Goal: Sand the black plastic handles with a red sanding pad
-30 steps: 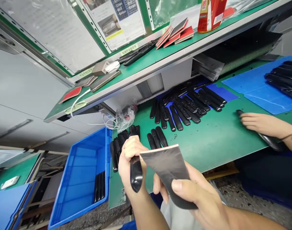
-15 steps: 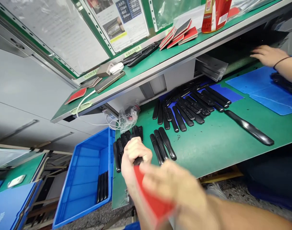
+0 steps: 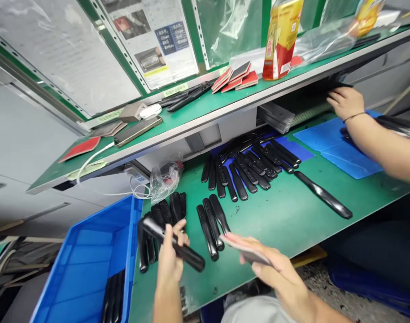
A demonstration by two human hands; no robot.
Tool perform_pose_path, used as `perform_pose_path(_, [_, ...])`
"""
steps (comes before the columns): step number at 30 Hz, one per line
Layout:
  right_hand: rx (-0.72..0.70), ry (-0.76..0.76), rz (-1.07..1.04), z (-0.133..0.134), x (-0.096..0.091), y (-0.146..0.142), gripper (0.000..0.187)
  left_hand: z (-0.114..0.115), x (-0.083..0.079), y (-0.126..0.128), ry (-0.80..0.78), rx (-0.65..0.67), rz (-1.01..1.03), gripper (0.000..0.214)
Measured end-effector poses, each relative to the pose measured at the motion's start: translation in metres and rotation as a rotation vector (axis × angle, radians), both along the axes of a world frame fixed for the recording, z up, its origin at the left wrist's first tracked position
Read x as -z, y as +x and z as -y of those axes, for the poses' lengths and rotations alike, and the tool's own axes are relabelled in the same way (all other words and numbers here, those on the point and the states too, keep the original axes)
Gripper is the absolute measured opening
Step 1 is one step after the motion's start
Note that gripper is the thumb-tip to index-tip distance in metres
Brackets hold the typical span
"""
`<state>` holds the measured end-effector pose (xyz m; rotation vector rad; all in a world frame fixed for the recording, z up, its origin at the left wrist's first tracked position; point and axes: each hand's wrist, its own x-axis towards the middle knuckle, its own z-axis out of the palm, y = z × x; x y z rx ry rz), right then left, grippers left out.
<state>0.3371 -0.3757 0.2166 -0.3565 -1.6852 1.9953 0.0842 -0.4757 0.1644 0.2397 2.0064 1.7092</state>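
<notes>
Head view: left hand (image 3: 169, 260) fingers wrapped around a glossy black plastic handle piece (image 3: 174, 244), long and rounded, held slantwise above the green mat (image 3: 285, 220). Right hand (image 3: 275, 271) pinches a thin flat sanding pad (image 3: 247, 251), red edge showing, just right of the handle's lower end, not touching it. Just beyond the fingers, three similar black pieces (image 3: 211, 224) lie side by side. Left of the left hand, a blue plastic crate (image 3: 87, 260). Farther off, a row of black pieces (image 3: 248, 166); a co-worker's hand (image 3: 344, 101) reaches under the shelf (image 3: 191, 116).
</notes>
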Motion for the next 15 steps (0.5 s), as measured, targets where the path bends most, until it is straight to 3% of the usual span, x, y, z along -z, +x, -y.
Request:
perform_pose_path(4, [0.147,-0.238,0.116,0.001,0.035,0.019,0.04,-0.004,0.083,0.019,-0.346,-0.025,-0.209,0.068])
perform_pose_path(7, [0.185,-0.284,0.149,0.003,0.049,0.03,0.043,-0.013,0.115,0.023,-0.481,-0.008,-0.452,0.065])
perform_pose_path(9, [0.248,-0.284,0.154,0.0,0.054,0.04,0.05,-0.018,0.123,0.015,-0.509,0.029,-0.573,0.062])
perform_pose_path(12, [0.367,-0.382,0.147,-0.012,0.063,0.065,0.061,-0.036,0.122,0.006,-0.523,0.063,-0.7,0.057])
perform_pose_path(14, [0.496,-0.526,0.07,-0.021,0.071,0.088,0.061,-0.068,0.116,0.023,-0.535,0.063,-0.891,0.049])
perform_pose_path(15, [0.564,-0.608,0.006,-0.026,0.075,0.101,0.058,-0.092,0.113,0.042,-0.519,0.136,-1.01,0.045])
